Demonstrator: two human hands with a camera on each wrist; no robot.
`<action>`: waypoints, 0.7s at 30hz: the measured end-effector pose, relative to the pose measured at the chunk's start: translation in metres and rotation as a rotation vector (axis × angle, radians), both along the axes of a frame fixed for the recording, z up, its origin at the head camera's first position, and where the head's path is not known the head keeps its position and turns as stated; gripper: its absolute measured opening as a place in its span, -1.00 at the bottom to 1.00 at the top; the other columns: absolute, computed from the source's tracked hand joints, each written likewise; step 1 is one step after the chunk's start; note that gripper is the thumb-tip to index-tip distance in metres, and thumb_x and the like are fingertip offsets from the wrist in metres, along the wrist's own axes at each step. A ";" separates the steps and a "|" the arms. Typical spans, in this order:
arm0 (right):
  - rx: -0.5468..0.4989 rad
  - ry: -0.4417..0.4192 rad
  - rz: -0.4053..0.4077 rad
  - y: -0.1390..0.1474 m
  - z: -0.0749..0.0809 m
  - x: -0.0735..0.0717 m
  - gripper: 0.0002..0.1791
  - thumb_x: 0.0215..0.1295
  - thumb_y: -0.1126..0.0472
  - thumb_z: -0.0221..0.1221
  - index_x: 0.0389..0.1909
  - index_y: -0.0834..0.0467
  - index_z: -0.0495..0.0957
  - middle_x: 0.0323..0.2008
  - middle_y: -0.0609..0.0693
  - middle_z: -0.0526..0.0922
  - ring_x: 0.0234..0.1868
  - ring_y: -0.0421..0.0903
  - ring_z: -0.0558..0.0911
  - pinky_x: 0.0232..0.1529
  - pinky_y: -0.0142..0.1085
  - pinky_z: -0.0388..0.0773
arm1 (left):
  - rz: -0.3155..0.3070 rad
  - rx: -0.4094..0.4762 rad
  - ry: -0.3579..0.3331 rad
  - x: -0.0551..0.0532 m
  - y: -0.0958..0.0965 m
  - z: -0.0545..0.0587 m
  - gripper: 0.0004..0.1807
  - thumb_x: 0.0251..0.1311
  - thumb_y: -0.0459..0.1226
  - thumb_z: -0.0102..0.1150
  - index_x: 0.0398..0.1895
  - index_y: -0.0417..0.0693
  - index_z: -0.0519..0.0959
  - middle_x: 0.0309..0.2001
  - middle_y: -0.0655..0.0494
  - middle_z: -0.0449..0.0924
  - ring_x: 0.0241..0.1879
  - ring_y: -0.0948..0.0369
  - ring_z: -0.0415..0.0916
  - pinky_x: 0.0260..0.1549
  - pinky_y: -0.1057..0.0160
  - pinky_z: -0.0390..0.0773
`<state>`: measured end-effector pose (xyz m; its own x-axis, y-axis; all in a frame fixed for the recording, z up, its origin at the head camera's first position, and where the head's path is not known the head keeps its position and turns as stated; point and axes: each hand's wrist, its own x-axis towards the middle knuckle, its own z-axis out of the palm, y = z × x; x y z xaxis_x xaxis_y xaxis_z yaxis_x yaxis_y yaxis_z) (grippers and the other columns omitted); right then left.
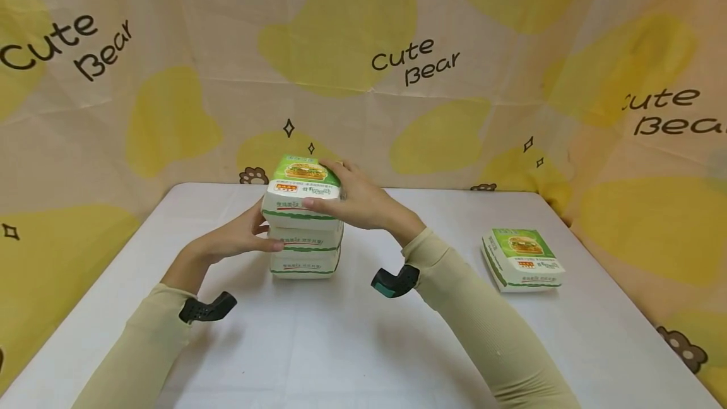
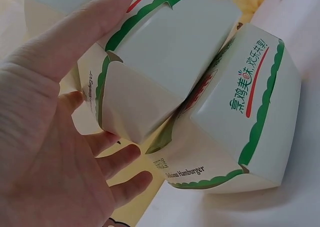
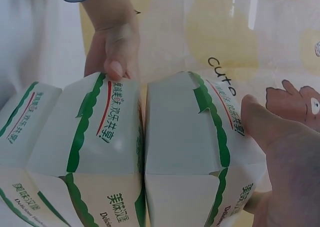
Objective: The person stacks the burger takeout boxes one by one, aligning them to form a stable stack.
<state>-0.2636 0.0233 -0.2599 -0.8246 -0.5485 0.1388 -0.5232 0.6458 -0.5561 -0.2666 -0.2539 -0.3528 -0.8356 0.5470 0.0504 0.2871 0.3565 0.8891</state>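
Three white-and-green paper hamburger boxes form a stack in the head view. My right hand [image 1: 368, 202] grips the top box [image 1: 292, 197], thumb on its front and fingers over the far right edge. Around the left side of the middle box [image 1: 311, 238] is my left hand [image 1: 233, 237], its thumb on the front face. The bottom box [image 1: 303, 266] rests on the table. In the left wrist view, the left thumb [image 2: 75, 32] lies along the middle box, other fingers spread beside it. A narrow dark seam separates the top box [image 3: 185, 132] from the middle one in the right wrist view.
A fourth hamburger box [image 1: 525, 259] sits alone at the right of the white table [image 1: 318, 346]. Behind the table hangs a cream-and-yellow cloth [image 1: 352, 30] printed with "Cute Bear". Each wrist wears a black band-mounted device [image 1: 396, 280].
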 end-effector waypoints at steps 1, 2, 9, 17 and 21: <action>-0.001 0.001 0.001 0.000 0.000 0.000 -0.01 0.24 -0.38 0.20 0.59 -0.14 0.04 0.39 0.01 0.26 0.29 0.01 0.38 0.21 0.10 0.48 | 0.000 -0.003 0.001 0.000 0.000 0.000 0.15 0.14 -0.23 0.40 0.61 0.22 -0.22 0.43 -0.08 0.31 0.48 -0.15 0.11 0.40 -0.44 0.07; -0.002 0.002 0.002 0.000 0.001 0.000 -0.01 0.24 -0.38 0.21 0.59 -0.14 0.04 0.39 0.02 0.25 0.29 0.01 0.37 0.22 0.11 0.48 | -0.002 -0.003 0.003 0.000 0.000 0.000 0.15 0.14 -0.23 0.40 0.61 0.22 -0.23 0.43 -0.08 0.31 0.48 -0.15 0.11 0.40 -0.43 0.08; -0.006 -0.021 0.023 0.002 0.001 0.000 0.01 0.25 -0.35 0.20 0.61 -0.14 -0.02 0.45 0.04 0.18 0.37 0.06 0.32 0.28 0.17 0.43 | -0.009 0.000 -0.007 0.000 -0.001 0.002 0.19 0.15 -0.23 0.40 0.62 0.28 -0.28 0.49 -0.11 0.20 0.51 -0.20 0.06 0.42 -0.45 0.05; -0.041 -0.046 0.037 0.005 0.000 0.000 0.00 0.27 -0.31 0.20 0.61 -0.13 -0.03 0.42 0.02 0.19 0.34 0.03 0.33 0.30 0.14 0.42 | -0.007 -0.003 -0.002 0.001 -0.002 0.003 0.19 0.16 -0.21 0.39 0.62 0.32 -0.30 0.54 -0.10 0.11 0.53 -0.20 0.01 0.42 -0.44 0.08; -0.046 -0.050 0.046 0.006 0.001 0.000 -0.02 0.30 -0.29 0.18 0.62 -0.10 -0.05 0.45 0.03 0.17 0.38 0.05 0.32 0.35 0.17 0.38 | -0.016 0.007 0.025 0.001 -0.006 0.006 0.22 0.16 -0.25 0.39 0.61 0.46 -0.33 0.56 -0.03 0.04 0.55 -0.15 -0.03 0.41 -0.43 0.11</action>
<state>-0.2640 0.0295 -0.2591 -0.8049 -0.5803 0.1241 -0.5229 0.5946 -0.6107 -0.2656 -0.2602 -0.3470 -0.8254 0.5597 0.0746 0.3145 0.3459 0.8840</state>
